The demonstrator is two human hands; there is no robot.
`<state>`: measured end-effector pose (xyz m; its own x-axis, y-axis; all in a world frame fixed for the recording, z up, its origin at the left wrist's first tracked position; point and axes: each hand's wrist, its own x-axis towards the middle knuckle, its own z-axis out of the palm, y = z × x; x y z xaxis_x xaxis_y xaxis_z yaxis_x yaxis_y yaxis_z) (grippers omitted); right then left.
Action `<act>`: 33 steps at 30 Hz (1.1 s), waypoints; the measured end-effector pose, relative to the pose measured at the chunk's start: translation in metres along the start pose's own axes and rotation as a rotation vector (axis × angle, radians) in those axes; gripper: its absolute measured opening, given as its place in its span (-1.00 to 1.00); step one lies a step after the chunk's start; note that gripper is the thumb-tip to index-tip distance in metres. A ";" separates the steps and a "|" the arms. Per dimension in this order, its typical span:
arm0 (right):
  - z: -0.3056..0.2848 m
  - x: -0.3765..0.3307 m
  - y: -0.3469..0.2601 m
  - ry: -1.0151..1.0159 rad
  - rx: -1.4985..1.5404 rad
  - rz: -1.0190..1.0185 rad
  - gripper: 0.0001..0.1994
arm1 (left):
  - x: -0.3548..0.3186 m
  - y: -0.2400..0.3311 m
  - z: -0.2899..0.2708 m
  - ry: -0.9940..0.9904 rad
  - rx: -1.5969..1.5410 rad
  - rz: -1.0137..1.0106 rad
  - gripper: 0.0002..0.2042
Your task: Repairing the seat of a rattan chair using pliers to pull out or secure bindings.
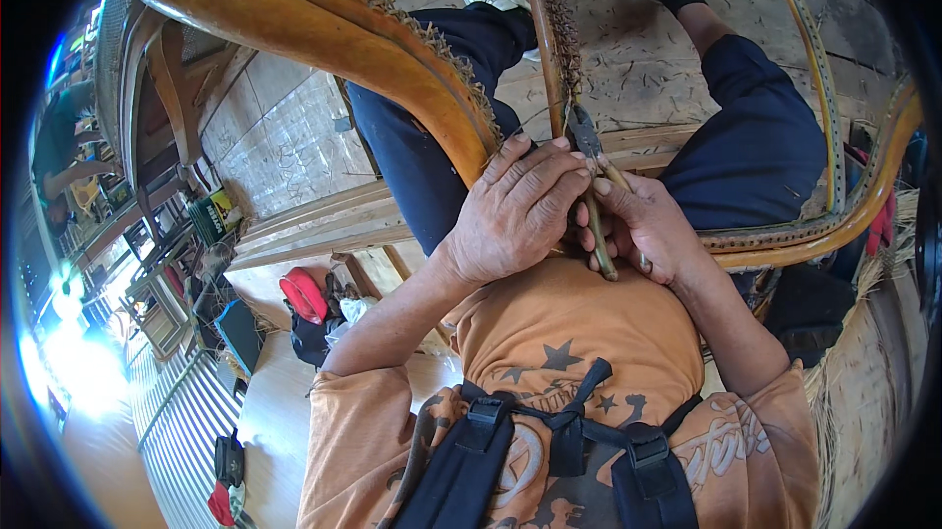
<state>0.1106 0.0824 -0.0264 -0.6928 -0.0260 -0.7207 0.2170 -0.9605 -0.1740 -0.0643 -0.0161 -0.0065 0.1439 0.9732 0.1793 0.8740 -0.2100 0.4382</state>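
Note:
My right hand [643, 225] grips a pair of pliers [587, 136] by its worn handles, with the dark jaws pointing up at the wooden bar [546, 28]. The jaws are against the lower end of that bar, beside its row of ragged cane ends [567, 38]. My left hand [518, 210] is closed at the end of the curved wooden frame [392, 68], its fingertips beside the pliers. What its fingers hold is hidden. A thin strand arcs between it and the bar. Frayed cane ends also line the curved frame's edge.
Another frame rail [834, 117] with a row of holes runs at the right. Cane scraps litter the plank floor [628, 68]. To the left are a red bag [304, 293], another piece of wooden furniture [172, 78] and another person [64, 146].

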 end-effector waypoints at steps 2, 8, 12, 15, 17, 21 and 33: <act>0.002 0.000 0.000 0.013 -0.003 -0.002 -0.77 | -0.001 -0.001 0.001 -0.009 0.002 0.006 -0.65; 0.004 -0.001 -0.001 0.036 -0.025 -0.009 -0.76 | 0.000 0.000 0.000 -0.003 -0.009 0.012 -0.62; 0.003 0.001 0.001 0.030 -0.034 -0.025 -0.75 | 0.002 0.002 -0.001 0.019 -0.052 -0.031 -0.67; 0.003 0.000 0.001 0.018 -0.063 -0.025 -0.75 | 0.001 0.001 -0.001 0.021 -0.050 -0.025 -0.66; 0.002 0.000 0.001 0.023 -0.069 -0.024 -0.75 | -0.001 0.000 0.001 0.001 -0.007 0.011 -0.62; 0.005 -0.001 0.002 0.039 -0.062 -0.047 -0.76 | -0.002 -0.001 0.001 0.002 -0.005 0.012 -0.63; 0.006 0.000 0.002 0.045 -0.070 -0.049 -0.78 | 0.001 0.002 0.001 0.020 -0.039 -0.009 -0.68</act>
<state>0.1069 0.0792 -0.0227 -0.6727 0.0348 -0.7391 0.2317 -0.9388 -0.2550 -0.0617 -0.0155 -0.0056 0.1260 0.9732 0.1925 0.8566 -0.2046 0.4737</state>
